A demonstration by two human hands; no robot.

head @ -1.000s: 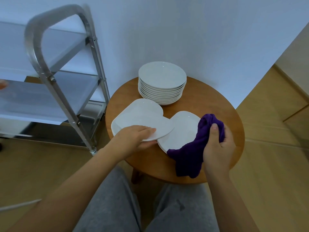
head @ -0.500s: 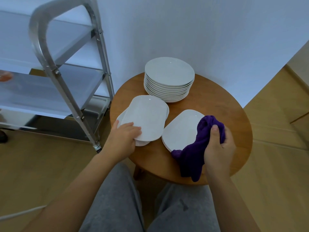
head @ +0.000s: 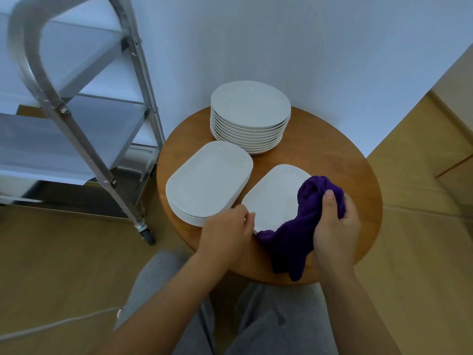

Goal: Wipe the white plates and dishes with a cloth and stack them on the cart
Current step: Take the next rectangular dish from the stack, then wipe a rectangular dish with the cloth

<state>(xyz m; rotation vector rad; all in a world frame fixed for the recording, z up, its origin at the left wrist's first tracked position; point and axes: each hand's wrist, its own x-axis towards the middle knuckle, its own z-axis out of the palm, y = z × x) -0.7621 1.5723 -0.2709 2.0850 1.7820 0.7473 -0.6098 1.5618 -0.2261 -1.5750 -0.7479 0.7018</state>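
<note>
- The table (head: 332, 160) stands by the wall, and the cart (head: 76, 124) stands on its left.
- The round plates (head: 250, 116) sit stacked at the back of the table.
- The long dishes (head: 207, 180) sit stacked at the front left.
- One dish (head: 273, 196) lies just right of them, with the cloth (head: 302, 226) partly on it.

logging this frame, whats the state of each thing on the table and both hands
round plates: stacked, untouched
oblong dishes: stacked
single dish: flat on table, cloth on it
purple cloth: bunched, gripped
right hand: grips cloth
left hand: fingers at single dish's edge
</note>
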